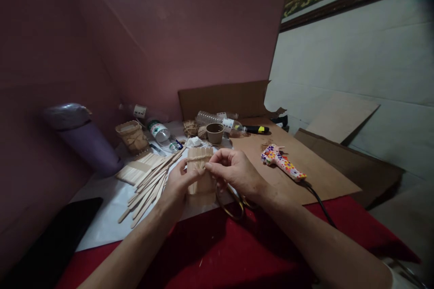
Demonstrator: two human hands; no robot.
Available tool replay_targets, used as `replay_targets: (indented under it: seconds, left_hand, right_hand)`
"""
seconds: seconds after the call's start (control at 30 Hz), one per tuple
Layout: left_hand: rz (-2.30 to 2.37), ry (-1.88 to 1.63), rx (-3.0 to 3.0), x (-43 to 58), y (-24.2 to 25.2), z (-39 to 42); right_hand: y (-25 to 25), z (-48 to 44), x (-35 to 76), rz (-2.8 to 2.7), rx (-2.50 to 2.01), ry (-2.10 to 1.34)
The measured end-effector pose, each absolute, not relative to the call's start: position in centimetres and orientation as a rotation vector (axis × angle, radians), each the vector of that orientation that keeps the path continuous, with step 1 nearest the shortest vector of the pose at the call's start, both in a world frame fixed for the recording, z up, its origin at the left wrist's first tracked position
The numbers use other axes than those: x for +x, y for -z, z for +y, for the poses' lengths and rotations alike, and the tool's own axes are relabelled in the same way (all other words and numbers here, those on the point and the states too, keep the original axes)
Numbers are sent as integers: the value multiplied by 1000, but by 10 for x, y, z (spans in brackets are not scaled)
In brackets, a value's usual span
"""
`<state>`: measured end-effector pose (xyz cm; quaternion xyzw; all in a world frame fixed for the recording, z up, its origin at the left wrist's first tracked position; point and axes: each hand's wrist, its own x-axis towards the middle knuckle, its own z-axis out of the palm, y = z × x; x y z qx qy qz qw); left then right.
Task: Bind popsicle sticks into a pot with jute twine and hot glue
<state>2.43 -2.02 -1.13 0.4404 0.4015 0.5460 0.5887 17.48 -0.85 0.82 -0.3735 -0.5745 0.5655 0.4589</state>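
Observation:
A small panel of glued popsicle sticks (200, 169) stands upright over a white sheet (108, 207). A band of twine (198, 158) runs round its upper part. My left hand (178, 185) grips the panel from the left side, fingers closed on it. My right hand (233, 171) is at the panel's right, its thumb and forefinger pinched on the twine near the middle. Scissors (233, 205) lie under my right wrist.
Loose popsicle sticks (149, 183) fan out to the left. A flowered glue gun (282, 162) lies on cardboard (305, 167) at the right. Behind are a small brown cup (214, 132), plastic bottles (217, 119), a stick basket (132, 135), a purple tumbler (84, 137) and a dark phone (54, 239).

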Motion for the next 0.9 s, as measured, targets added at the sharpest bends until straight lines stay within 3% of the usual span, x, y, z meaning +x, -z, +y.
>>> replay_targets:
  seconds: [0.6,0.9]
  left_hand:
    - [916,-1338,1025,25,8,-21]
    - [837,-1304,1049,27,5,-26]
  right_hand:
    - [-7,-11,174,-1492,-870,-1225]
    - [-8,-9,177,-1455,-844,-1386]
